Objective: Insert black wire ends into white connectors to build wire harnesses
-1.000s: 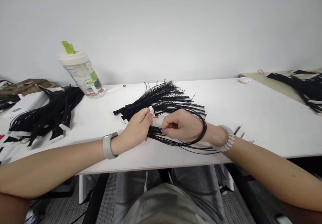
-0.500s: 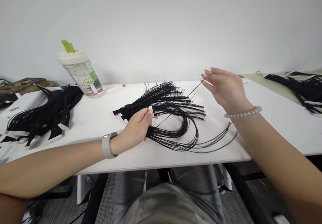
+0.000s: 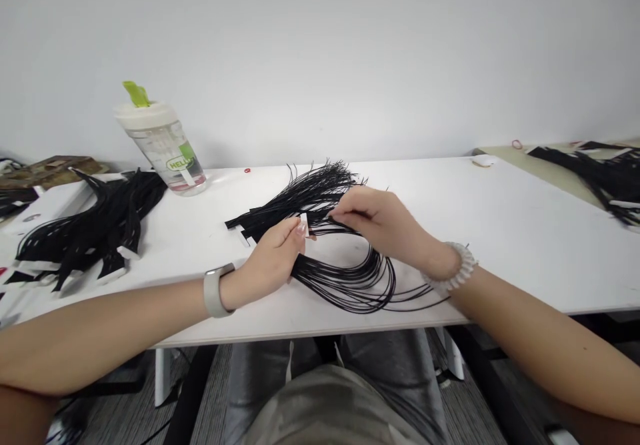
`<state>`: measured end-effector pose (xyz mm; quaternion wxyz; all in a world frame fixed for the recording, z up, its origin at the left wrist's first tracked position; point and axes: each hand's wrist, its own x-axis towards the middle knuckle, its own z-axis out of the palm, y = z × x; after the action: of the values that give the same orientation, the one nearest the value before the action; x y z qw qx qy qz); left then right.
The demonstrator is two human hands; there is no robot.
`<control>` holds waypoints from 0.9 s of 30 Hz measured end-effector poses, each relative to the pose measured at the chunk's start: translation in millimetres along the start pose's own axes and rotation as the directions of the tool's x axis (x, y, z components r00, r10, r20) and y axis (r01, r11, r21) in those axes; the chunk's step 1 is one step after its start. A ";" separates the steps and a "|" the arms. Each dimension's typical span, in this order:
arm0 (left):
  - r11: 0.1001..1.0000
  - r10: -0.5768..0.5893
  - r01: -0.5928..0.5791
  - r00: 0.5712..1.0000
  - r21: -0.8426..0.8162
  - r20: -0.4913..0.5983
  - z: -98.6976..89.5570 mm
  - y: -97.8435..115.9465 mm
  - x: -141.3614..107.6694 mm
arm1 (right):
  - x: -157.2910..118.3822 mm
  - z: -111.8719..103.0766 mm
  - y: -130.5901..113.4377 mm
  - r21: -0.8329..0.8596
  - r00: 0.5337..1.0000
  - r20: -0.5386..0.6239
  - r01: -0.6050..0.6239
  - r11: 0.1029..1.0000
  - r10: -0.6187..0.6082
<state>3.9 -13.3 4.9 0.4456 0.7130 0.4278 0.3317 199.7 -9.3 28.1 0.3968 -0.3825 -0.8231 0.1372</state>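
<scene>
Black wires (image 3: pixel 369 273) lie looped on the counter (image 3: pixel 530 245) in front of me, their long axis running left to right, rightward from my left hand (image 3: pixel 277 251) and curling back under my right hand (image 3: pixel 387 221). My left hand holds the gathered end in its grip, with a white connector (image 3: pixel 305 223) at its thumb. I have my right hand drawn narrow in a pinch, its fingertips just right of that connector; whether a strand is caught between them, I cannot tell. The loop's bend lies below my right hand, which is the nearer to it. Beyond both hands I see a wire pile (image 3: pixel 320 188). Farther left stand a bottle (image 3: pixel 170 151) and a dark heap (image 3: pixel 110 215).
</scene>
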 end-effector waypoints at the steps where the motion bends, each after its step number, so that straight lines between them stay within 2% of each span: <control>1: 1.000 0.010 -0.010 1.000 0.015 -0.001 0.0 0.1 0.1 | -1.0 2.6 -2.7 -0.044 0.998 0.029 0.053 0.998 -0.052; 4: 0.999 0.030 -0.030 1.000 0.042 -0.007 0.6 0.6 0.8 | -3.2 7.2 -6.9 -0.127 0.995 0.030 0.100 0.987 -0.097; 7: 0.998 0.020 -0.020 1.000 0.051 0.000 1.3 0.6 1.3 | -4.3 9.5 -7.5 -0.162 0.998 -0.016 0.050 0.986 -0.053; 14: 0.996 0.047 -0.047 0.999 0.082 0.001 1.4 1.4 1.9 | -3.8 11.2 -9.5 -0.176 1.000 -0.017 0.003 0.984 -0.007; 22: 0.993 0.076 -0.076 0.997 0.094 0.002 1.1 0.6 1.7 | -3.3 8.6 -10.5 -0.133 0.998 -0.019 -0.056 0.990 0.054; 27: 0.992 0.087 -0.088 0.996 0.093 0.013 1.4 3.0 1.0 | -3.2 10.1 -10.2 -0.076 0.999 0.020 -0.049 0.996 0.050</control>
<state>6.5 -13.5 7.1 0.3986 0.7527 0.4091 0.3274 188.0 -17.7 25.2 0.3697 -0.4159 -0.8222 0.1198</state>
